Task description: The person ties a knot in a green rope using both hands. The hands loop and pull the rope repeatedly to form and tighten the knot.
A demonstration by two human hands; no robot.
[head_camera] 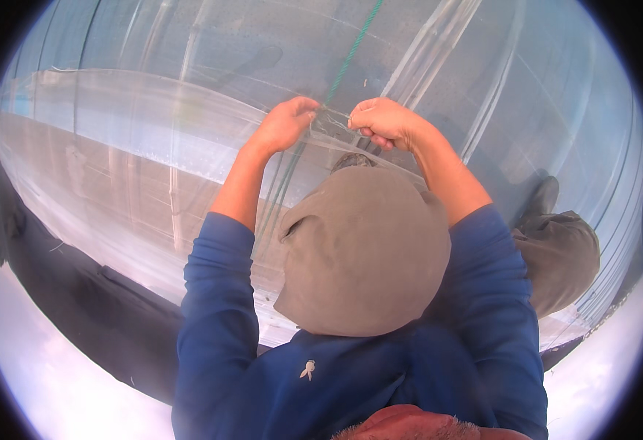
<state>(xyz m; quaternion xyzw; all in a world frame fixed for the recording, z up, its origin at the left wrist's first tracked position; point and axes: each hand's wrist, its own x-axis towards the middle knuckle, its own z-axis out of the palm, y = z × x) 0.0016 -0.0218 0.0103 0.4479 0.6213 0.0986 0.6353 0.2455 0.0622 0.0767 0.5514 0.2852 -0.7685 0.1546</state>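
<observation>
A green rope (354,52) runs down from the top of the view to a spot between my hands. Pale thin string (336,113) stretches there, with loose strands beside it. My left hand (287,125) pinches the string near the rope's lower end, thumb and forefinger close together. From the other side, my right hand (384,122) grips the string between thumb and curled forefinger. Under both hands lies clear plastic sheeting (277,66), one edge of it folded or lifted just below them. Whether rope and string are knotted together is too small to tell.
My bent knee (365,247) in grey-brown trousers is just below the hands, a shoe (353,160) beyond it. My other leg (560,256) is at the right, its shoe (544,195) on the sheeting. Dark material (90,308) borders the sheet at lower left.
</observation>
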